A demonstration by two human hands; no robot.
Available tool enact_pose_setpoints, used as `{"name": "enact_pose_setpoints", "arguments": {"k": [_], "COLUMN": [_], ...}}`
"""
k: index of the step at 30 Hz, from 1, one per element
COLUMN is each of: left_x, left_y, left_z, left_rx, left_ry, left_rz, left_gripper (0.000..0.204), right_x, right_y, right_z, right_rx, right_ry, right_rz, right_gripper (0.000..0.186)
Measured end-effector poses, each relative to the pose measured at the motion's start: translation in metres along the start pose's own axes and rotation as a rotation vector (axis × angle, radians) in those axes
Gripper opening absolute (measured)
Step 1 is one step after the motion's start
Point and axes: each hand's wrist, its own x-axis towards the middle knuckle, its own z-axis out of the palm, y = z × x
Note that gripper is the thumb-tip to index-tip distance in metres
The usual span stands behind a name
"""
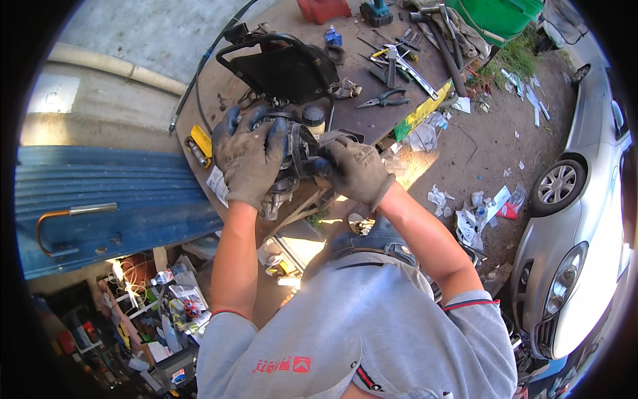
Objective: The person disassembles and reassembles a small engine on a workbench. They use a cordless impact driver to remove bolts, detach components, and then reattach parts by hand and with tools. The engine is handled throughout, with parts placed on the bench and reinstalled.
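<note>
A small dark engine stands at the near edge of the table, attached to a black tubular frame with a dark backrest panel. Spread over its left and top side is my gloved left hand, its blue-coated fingers curled round the engine. On the opposite side my gloved right hand is closed at the engine's right flank; its fingertips and whatever they hold are hidden. A black round cap tops a pale container just behind the engine, between the hands.
Pliers, a caliper-like tool and several hand tools lie on the tabletop. A green tub is at the far right. Blue corrugated sheeting borders the left; a silver car stands right. Litter covers the ground.
</note>
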Motion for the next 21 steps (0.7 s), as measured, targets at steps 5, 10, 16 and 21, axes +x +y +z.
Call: {"name": "enact_pose_setpoints", "arguments": {"k": [5, 10, 16, 21], "left_x": [0.000, -0.001, 0.002, 0.002], "left_y": [-0.003, -0.002, -0.001, -0.004], "left_z": [0.003, 0.004, 0.005, 0.007], "left_rx": [-0.008, -0.099, -0.080, -0.101], "left_ry": [-0.007, -0.007, -0.019, -0.063], "left_rz": [-0.018, -0.077, -0.121, -0.182], "left_gripper": [0.041, 0.043, 0.044, 0.051], "right_x": [0.011, 0.003, 0.010, 0.011], "right_y": [-0.011, 0.010, 0.002, -0.014], "right_z": [-0.004, 0.011, 0.003, 0.011], "right_rx": [-0.118, 0.238, 0.068, 0.340], "right_ry": [-0.138, 0.099, -0.042, 0.088], "right_rz": [0.193, -0.008, 0.206, 0.132], "right_gripper": [0.030, 0.026, 0.022, 0.021]}}
